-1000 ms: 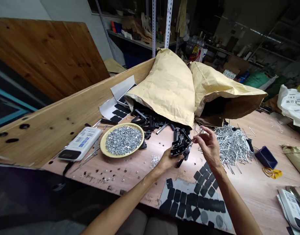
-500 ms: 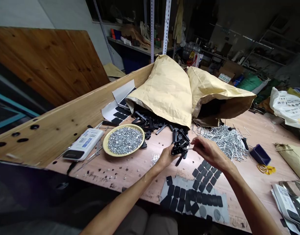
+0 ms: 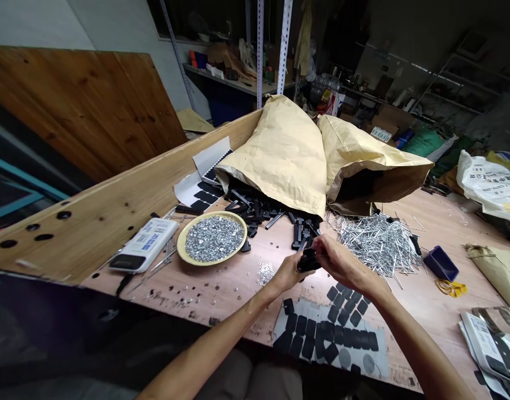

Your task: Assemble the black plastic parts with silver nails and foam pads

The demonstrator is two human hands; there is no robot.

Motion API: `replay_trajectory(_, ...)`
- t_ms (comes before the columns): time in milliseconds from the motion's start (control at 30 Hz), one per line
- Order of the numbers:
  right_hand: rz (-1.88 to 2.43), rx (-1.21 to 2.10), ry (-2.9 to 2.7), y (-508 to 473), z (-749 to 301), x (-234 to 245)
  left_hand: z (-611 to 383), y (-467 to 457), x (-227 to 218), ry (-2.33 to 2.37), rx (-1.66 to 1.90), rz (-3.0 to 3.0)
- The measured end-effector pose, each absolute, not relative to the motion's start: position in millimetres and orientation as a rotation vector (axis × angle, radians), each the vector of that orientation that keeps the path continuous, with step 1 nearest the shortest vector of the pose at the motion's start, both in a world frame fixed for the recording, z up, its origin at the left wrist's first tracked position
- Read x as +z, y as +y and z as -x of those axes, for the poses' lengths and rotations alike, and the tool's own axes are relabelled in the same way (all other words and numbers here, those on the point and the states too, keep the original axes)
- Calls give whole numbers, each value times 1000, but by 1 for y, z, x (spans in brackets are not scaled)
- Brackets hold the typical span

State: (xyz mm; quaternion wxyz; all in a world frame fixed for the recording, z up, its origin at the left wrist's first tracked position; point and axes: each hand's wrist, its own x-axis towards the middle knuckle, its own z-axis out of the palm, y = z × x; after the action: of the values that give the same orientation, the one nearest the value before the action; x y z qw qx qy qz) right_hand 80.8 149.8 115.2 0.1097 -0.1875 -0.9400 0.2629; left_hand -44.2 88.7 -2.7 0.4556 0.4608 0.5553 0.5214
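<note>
My left hand point(image 3: 289, 273) is closed around a black plastic part point(image 3: 308, 262) above the front middle of the table. Pressed close against that part, my right hand point(image 3: 336, 258) has its fingers pinched together, and whatever they hold is hidden. More black plastic parts point(image 3: 299, 233) lie just behind my hands. To the right of them spreads a heap of thin metal pins point(image 3: 378, 241). Small metal washers point(image 3: 264, 273) are scattered left of my left wrist. Black rounded pads point(image 3: 309, 329) lie on a backing sheet point(image 3: 378, 364) in front.
A yellow bowl point(image 3: 181, 250) of small metal pieces and a white scale point(image 3: 144, 244) stand at the left. Two paper sacks point(image 3: 288, 150) lie at the back, mouths forward. A dark blue tray point(image 3: 441, 264) and yellow bands point(image 3: 450, 288) are at the right.
My right hand has moved left and in against the black part. The thin metal pin seen between its fingers and the part is now out of sight. The part has turned in my left hand.
</note>
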Motion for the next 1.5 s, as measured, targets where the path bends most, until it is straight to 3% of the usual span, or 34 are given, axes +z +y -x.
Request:
replay_trajectory(233,784,562,-2529,172,-98,112,45,87,-6,1252,1337,-1082)
replay_trajectory(467,726,718,-2603,174,-90,91,40,86,1,1273,1348,-1207)
replay_trajectory(633,792,937,-2232,168,-95,107,43,87,-5,1241,1336,-1172)
replay_trajectory(733,852,1001,-2356,171,-101,121,45,86,-4,1234,1304,-1201)
replay_trajectory(967,825,655,-2917,171,-100,125,44,84,8,1300,1292,-1261)
replay_trajectory(1133,928,408,-3006,164,-91,123,42,84,11,1312,1296,-1296)
replay_trajectory(1500,726,797,-2903,167,-72,137,39,85,4,1175,1302,-1193)
